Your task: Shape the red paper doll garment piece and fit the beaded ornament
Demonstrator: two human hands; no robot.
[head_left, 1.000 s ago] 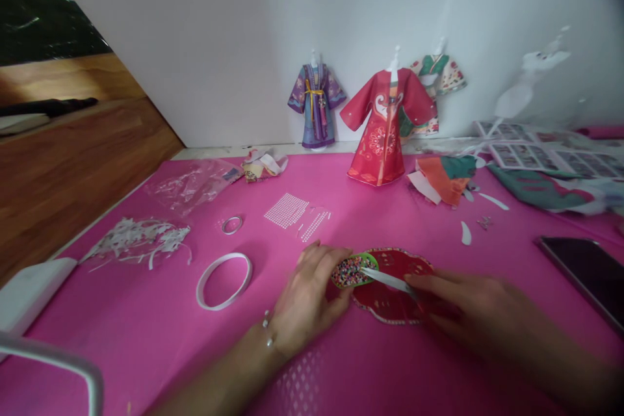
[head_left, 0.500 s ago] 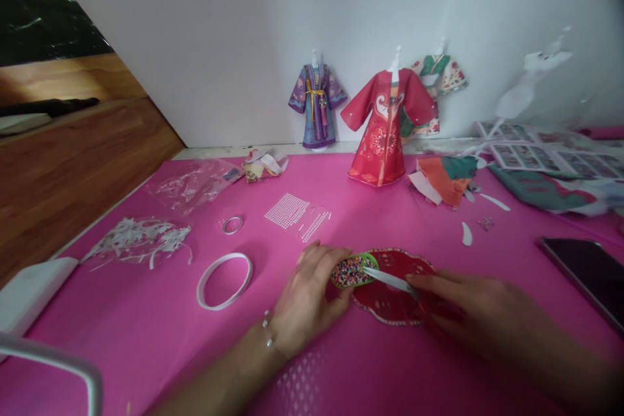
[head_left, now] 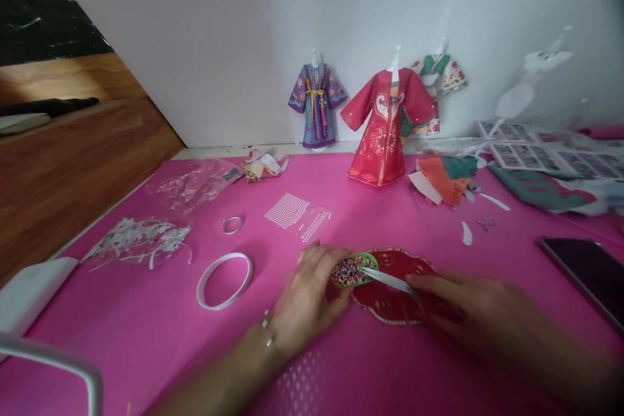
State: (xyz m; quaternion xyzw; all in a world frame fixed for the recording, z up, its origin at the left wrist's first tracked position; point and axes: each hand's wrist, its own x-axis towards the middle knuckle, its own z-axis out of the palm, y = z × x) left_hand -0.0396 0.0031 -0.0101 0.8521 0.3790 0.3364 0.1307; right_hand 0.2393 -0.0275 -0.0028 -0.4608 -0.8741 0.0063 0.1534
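Near the front of the pink table, my left hand is closed around the left end of a small green-rimmed tray full of multicoloured beads. A pale pair of tweezers is pinched in my right hand, which comes in from the right. Its tip reaches in among the beads; whether it grips one is too small to see. Under the tray and the tweezers lies a flat red piece with a scalloped, pale studded edge. My right fingers partly cover its right end.
A white tape roll and a smaller ring lie left. Beyond are a gem sticker sheet, a purple doll robe and a red doll robe on stands. A phone and fabric scraps are right.
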